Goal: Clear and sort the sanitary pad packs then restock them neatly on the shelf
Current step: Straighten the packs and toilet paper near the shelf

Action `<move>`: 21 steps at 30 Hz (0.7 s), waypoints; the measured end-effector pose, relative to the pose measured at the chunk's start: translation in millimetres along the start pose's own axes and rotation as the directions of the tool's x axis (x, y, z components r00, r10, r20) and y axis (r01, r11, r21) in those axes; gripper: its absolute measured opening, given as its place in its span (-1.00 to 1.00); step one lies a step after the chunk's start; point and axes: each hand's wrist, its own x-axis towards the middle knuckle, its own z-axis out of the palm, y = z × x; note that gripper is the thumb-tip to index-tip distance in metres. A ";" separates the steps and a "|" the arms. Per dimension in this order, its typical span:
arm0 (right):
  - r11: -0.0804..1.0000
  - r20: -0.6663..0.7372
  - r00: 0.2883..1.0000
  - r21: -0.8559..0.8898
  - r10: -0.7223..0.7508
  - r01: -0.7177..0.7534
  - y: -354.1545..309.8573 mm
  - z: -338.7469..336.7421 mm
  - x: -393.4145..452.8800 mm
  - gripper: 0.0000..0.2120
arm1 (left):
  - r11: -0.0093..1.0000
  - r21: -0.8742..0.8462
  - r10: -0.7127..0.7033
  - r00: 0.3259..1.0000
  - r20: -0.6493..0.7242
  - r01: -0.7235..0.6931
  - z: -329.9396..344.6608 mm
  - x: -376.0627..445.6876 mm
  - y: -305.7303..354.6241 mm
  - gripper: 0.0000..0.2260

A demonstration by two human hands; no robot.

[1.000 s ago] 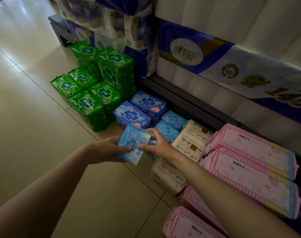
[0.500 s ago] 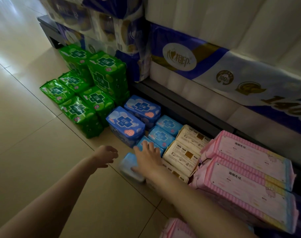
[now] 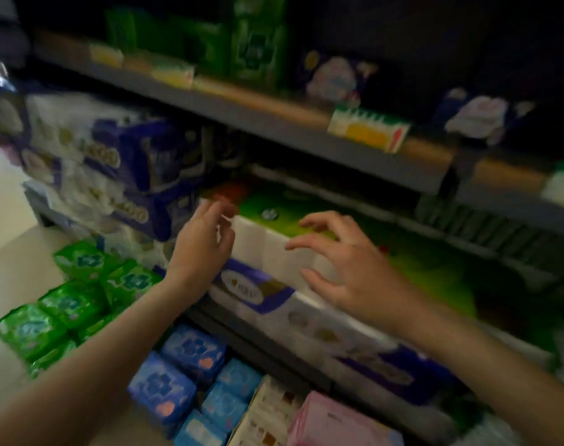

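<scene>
- Both hands are up at the shelf (image 3: 274,117) level, empty: the left hand (image 3: 203,243) has loosely curled fingers at the corner of the white tissue pack (image 3: 274,252), while the right hand (image 3: 345,268) spreads its fingers over the pack's top edge.
- Neither grip has hold of anything; whether they touch the wrapper is blurred.
- Sorted pads wait on the floor: green packs (image 3: 65,304) at 8 o'clock, blue packs (image 3: 177,375) at 6, pink pack (image 3: 332,423) lower right.
- Likely best: take one colour at a time, two-handed, fronts facing out, edges squared.
</scene>
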 end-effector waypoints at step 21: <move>0.600 -0.055 0.760 -0.577 0.648 -0.554 259.8 -215.5 89.3 -0.15 | 0.935 0.258 0.241 0.970 0.040 -0.243 20.9 166.0 197.5 -0.70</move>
